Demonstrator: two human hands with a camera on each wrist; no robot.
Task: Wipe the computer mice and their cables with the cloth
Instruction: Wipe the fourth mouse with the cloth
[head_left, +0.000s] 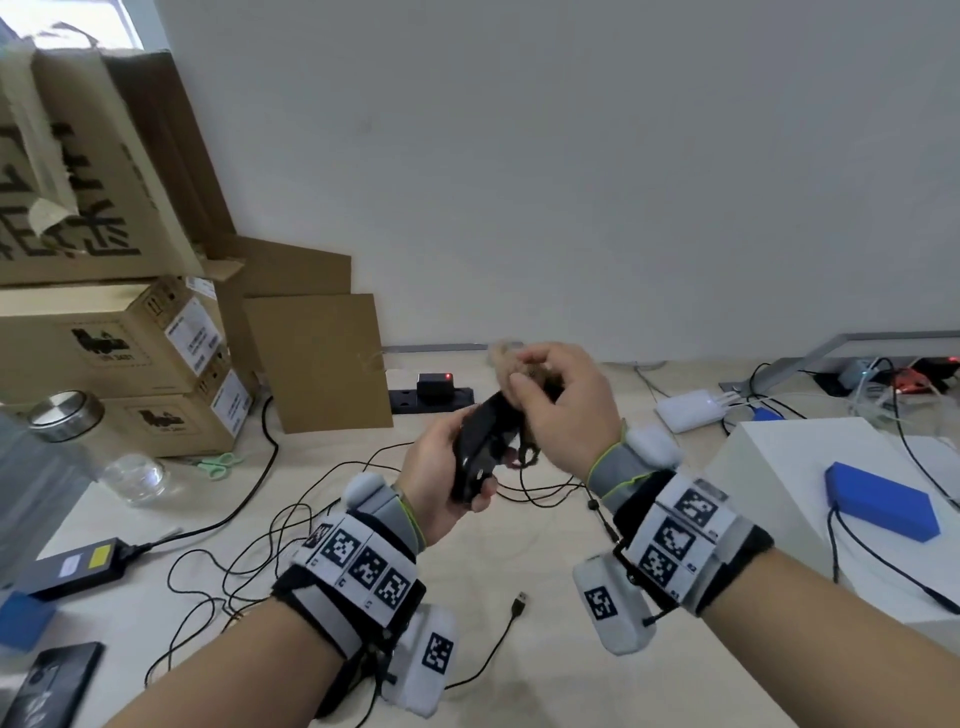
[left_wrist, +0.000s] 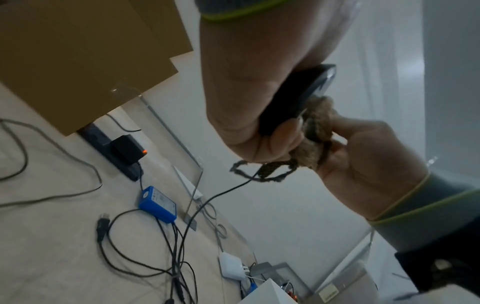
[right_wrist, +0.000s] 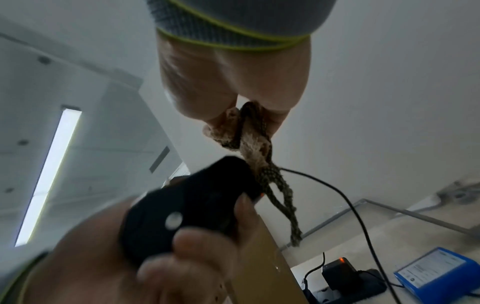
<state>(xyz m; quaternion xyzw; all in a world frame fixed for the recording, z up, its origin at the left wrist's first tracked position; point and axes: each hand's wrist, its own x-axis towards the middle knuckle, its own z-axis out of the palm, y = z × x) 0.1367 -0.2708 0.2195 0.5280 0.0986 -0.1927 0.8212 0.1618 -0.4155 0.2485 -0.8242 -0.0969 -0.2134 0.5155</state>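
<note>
Both hands are raised above the worktop (head_left: 519, 649), close together. The left hand (head_left: 441, 488) has its fingers and thumb curled around a black computer mouse (head_left: 480, 447), gripping the body from beneath. The right hand (head_left: 563, 410) pinches a bunched tan cloth (left_wrist: 315, 131) against the mouse's front end, where the cable leaves it; a dark-edged loop of the cloth dangles just below the left fingers (left_wrist: 272, 142).

Well to the left of the hands stand stacked cardboard boxes (head_left: 119, 353); to the right sits a white box (head_left: 800, 467). The mouse cable (left_wrist: 221, 193) drops from between the hands to a tangle of other leads on the worktop beneath them.

The likely trouble: as the cloth slides down the cable, the slack could snag in that tangle and tug the mouse from the left hand's grip. The hanging cloth loop could also catch on the cable or a finger and pull the wad out of the pinch.
</note>
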